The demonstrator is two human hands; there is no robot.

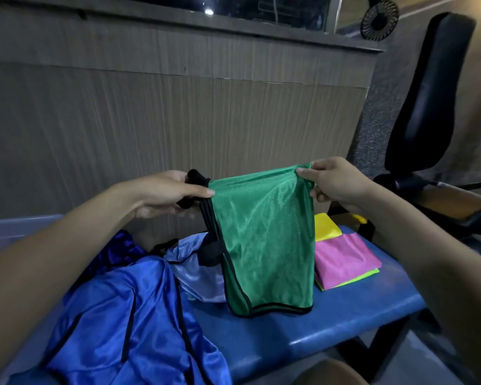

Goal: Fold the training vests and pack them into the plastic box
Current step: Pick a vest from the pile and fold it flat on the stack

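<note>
A green vest [264,240] with black trim hangs doubled over in the air above the blue bench [331,326]. My left hand [167,194] grips its black-edged end at the upper left. My right hand [333,180] pinches the folded top corner at the upper right. The vest's bottom hem touches the bench. A crumpled blue vest [128,323] lies at the lower left, with a pale lilac vest [197,273] behind it. Folded pink [345,262] and yellow [326,227] vests are stacked on the right end of the bench. The pale edge of the plastic box [14,229] shows at the far left.
A wood-panel counter wall [178,112] stands directly behind the bench. A black padded gym seat [428,101] stands at the right. A small round fan [379,19] sits on the ledge above.
</note>
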